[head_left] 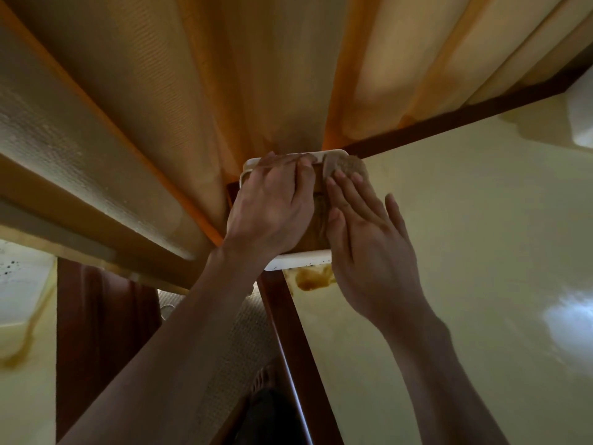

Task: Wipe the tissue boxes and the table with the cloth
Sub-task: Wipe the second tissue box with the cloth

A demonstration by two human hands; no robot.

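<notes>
Head view: tissue box [296, 260], white rim w/ brown wooden body, sits at the far left corner of the counter [465, 236], right against the orange-tan curtains [192, 91]. Left hand [272, 203] lies over the box's top, fingers curled round its far edge, gripping it. Right hand [369, 245] just beside the box on its right side, fingers straight and flat, pressing the cloth [348, 165] vs the box's far right corner; only a small brownish bit of cloth shows past the fingertips. Counter top pale yellow-green, glossy, dark wood trim along edges. Brown stain [316, 279] on the counter just below the box's near edge. Left of the box, lower down, a woven beige mat, partly behind the left forearm; 2nd pale surface far left of the box
</notes>
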